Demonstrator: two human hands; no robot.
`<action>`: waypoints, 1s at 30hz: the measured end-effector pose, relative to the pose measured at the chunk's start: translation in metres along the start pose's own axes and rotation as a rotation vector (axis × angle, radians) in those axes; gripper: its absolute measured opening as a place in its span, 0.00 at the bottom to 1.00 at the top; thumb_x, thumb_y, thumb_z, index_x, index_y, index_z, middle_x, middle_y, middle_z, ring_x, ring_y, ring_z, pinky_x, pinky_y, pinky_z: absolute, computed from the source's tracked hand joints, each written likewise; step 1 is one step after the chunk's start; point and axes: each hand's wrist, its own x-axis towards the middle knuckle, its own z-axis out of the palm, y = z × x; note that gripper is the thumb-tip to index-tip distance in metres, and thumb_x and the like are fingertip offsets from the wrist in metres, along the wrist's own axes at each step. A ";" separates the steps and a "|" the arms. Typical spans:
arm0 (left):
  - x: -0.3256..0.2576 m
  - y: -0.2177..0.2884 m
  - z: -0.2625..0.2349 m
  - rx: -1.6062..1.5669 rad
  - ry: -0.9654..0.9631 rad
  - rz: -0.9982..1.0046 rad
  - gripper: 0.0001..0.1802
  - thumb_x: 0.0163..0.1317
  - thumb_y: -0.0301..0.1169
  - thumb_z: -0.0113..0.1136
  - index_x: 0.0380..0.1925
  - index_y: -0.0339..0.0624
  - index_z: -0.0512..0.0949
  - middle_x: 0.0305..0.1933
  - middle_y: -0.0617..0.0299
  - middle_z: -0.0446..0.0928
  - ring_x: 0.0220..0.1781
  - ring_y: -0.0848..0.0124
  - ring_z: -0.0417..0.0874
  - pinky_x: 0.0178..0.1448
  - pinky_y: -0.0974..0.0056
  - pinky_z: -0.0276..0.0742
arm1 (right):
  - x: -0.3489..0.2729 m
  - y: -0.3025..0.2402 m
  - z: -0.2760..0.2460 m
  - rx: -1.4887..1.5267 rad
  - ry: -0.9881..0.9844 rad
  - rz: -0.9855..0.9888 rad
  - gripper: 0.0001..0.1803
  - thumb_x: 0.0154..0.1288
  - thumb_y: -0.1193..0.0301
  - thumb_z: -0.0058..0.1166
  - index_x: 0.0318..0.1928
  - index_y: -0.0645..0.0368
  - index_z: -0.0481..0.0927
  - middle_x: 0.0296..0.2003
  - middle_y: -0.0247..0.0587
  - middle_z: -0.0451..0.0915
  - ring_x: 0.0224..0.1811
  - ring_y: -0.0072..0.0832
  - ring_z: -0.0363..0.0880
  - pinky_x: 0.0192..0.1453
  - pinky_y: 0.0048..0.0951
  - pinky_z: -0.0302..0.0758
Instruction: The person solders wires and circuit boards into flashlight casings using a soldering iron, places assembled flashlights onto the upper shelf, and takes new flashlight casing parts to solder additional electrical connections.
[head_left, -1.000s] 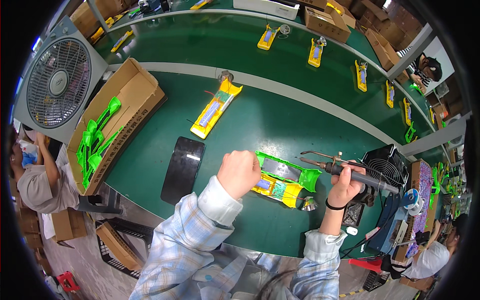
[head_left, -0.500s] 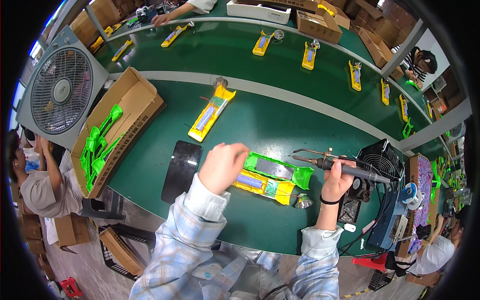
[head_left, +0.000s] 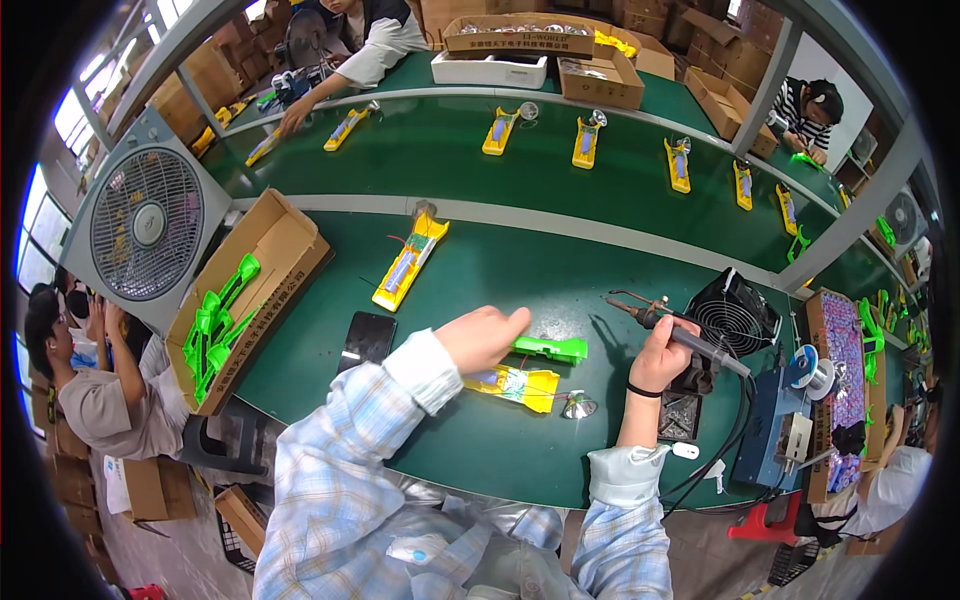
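Note:
My left hand [head_left: 487, 339] is closed at the left end of a green plastic shell [head_left: 552, 349], which is tipped on edge; the fingers partly hide the grip. Just below it on the green bench lies a yellow flashlight housing [head_left: 530, 388] with a battery and small circuit board, its reflector [head_left: 578, 406] at the right end. My left wrist covers part of that housing. In my right hand [head_left: 660, 355] is a soldering iron [head_left: 700, 346], its tip raised and pointing left, away from the housing. Another open yellow flashlight housing [head_left: 408, 264] with a battery lies farther up the bench.
A black phone [head_left: 367, 338] lies left of my left hand. At left stand a cardboard box [head_left: 310, 262] of green shells and a fan [head_left: 150, 225]. A small black fan [head_left: 738, 315], solder spool [head_left: 818, 378] and blue soldering station [head_left: 765, 425] are at right. Co-workers sit around.
The green shell has gone from lying flat to standing on edge under my left hand. The soldering iron stays in my right hand. My view has tilted up, and a co-worker's hand reaches a far housing.

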 end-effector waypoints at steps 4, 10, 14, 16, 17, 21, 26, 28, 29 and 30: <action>-0.028 0.012 -0.008 0.143 0.094 0.081 0.17 0.49 0.36 0.53 0.34 0.38 0.63 0.26 0.57 0.69 0.33 0.61 0.71 0.39 0.64 0.63 | 0.001 -0.002 0.001 0.014 0.023 -0.001 0.11 0.59 0.69 0.41 0.27 0.67 0.66 0.25 0.37 0.64 0.27 0.23 0.62 0.33 0.22 0.62; -0.054 0.022 -0.001 0.160 0.161 0.170 0.27 0.47 0.44 0.54 0.44 0.39 0.63 0.35 0.58 0.68 0.37 0.63 0.70 0.45 0.63 0.62 | 0.004 -0.006 0.000 0.092 0.067 0.092 0.12 0.57 0.69 0.44 0.27 0.68 0.67 0.27 0.42 0.67 0.28 0.27 0.66 0.34 0.25 0.64; -0.051 0.018 0.006 0.183 0.110 0.160 0.29 0.44 0.42 0.58 0.44 0.40 0.63 0.35 0.59 0.68 0.37 0.63 0.71 0.43 0.62 0.65 | 0.007 -0.007 -0.003 -0.013 0.064 0.003 0.11 0.56 0.70 0.44 0.26 0.69 0.67 0.28 0.42 0.67 0.28 0.29 0.67 0.34 0.26 0.65; -0.041 0.008 0.006 0.156 0.065 0.109 0.29 0.42 0.40 0.60 0.43 0.40 0.63 0.35 0.58 0.69 0.37 0.63 0.71 0.40 0.62 0.67 | 0.005 -0.002 -0.004 0.046 0.101 0.024 0.10 0.55 0.72 0.46 0.26 0.69 0.68 0.28 0.44 0.68 0.29 0.31 0.68 0.34 0.27 0.66; -0.033 0.002 0.001 0.117 0.054 0.085 0.29 0.41 0.39 0.61 0.43 0.40 0.63 0.35 0.57 0.69 0.37 0.62 0.71 0.39 0.63 0.68 | 0.007 -0.002 -0.006 0.068 0.124 0.023 0.09 0.54 0.72 0.46 0.26 0.69 0.68 0.28 0.44 0.68 0.29 0.31 0.68 0.34 0.27 0.66; 0.030 -0.028 -0.033 0.076 0.264 0.006 0.27 0.45 0.38 0.59 0.43 0.38 0.62 0.37 0.52 0.69 0.41 0.56 0.70 0.44 0.60 0.67 | 0.005 0.010 -0.012 0.006 0.270 -0.001 0.07 0.54 0.74 0.45 0.28 0.68 0.67 0.27 0.43 0.67 0.28 0.30 0.68 0.34 0.27 0.67; 0.155 -0.052 -0.044 0.075 0.358 0.024 0.28 0.48 0.42 0.55 0.45 0.38 0.60 0.43 0.49 0.67 0.45 0.55 0.69 0.46 0.59 0.66 | 0.001 0.016 -0.008 0.151 0.288 -0.082 0.07 0.51 0.75 0.46 0.26 0.64 0.63 0.24 0.43 0.67 0.24 0.28 0.65 0.31 0.27 0.64; 0.201 -0.064 -0.042 0.089 0.416 0.075 0.28 0.47 0.41 0.56 0.44 0.38 0.61 0.41 0.51 0.68 0.44 0.56 0.69 0.45 0.59 0.67 | -0.005 0.010 -0.003 0.286 0.236 -0.036 0.07 0.49 0.75 0.46 0.26 0.62 0.63 0.22 0.42 0.67 0.23 0.27 0.64 0.31 0.25 0.62; 0.222 -0.069 -0.036 0.104 0.467 0.112 0.28 0.46 0.41 0.57 0.44 0.38 0.61 0.40 0.52 0.68 0.44 0.57 0.70 0.44 0.59 0.68 | -0.006 0.013 0.000 0.332 0.238 -0.046 0.07 0.48 0.75 0.46 0.27 0.62 0.63 0.21 0.41 0.66 0.23 0.27 0.63 0.30 0.25 0.61; 0.236 -0.072 -0.033 0.075 0.421 0.104 0.28 0.45 0.41 0.57 0.43 0.39 0.62 0.40 0.52 0.69 0.44 0.57 0.70 0.44 0.59 0.68 | -0.006 0.014 0.001 0.321 0.214 -0.056 0.07 0.48 0.75 0.46 0.27 0.62 0.63 0.21 0.40 0.66 0.23 0.27 0.63 0.29 0.25 0.61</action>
